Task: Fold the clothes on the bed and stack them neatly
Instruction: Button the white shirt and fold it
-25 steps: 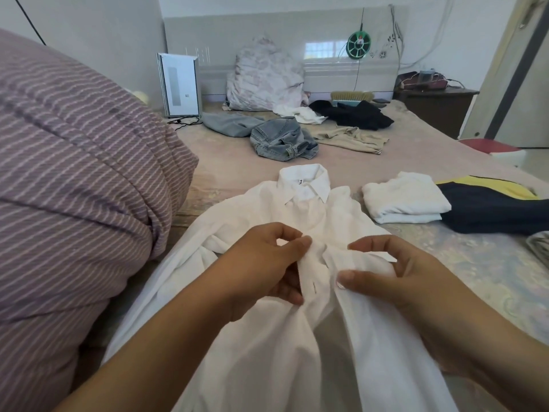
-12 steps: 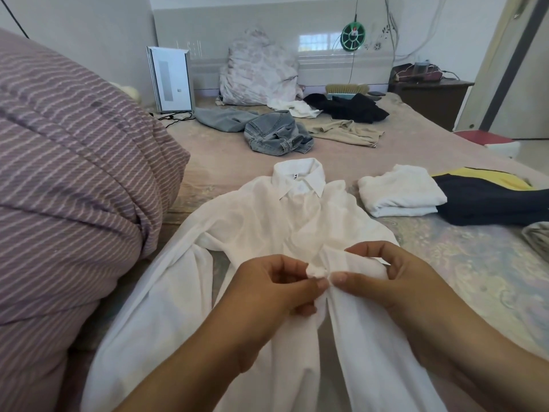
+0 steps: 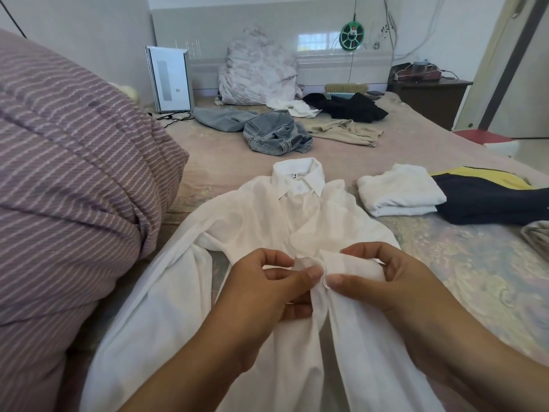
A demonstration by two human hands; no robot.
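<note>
A white collared shirt [image 3: 261, 221] lies front-up on the bed [image 3: 386, 150], collar pointing away from me. My left hand [image 3: 267, 286] pinches the left edge of the shirt's front opening between thumb and fingers. My right hand [image 3: 383, 278] pinches the right edge right beside it, so both thumbs meet at the placket. A folded white garment [image 3: 398, 190] lies to the right of the shirt, touching a folded navy and yellow garment [image 3: 493, 197].
A bulky purple striped duvet [image 3: 74, 188] fills the left. Farther back lie crumpled jeans [image 3: 276, 133], a beige garment [image 3: 344, 132], black clothes [image 3: 350, 107] and a pillow [image 3: 258, 75] against the headboard. A white appliance [image 3: 169, 80] stands back left, a dark nightstand [image 3: 427, 96] back right.
Both hands have slid down the shirt's front opening toward me and come together, the two front edges now pinched side by side. The view has tilted down slightly.
</note>
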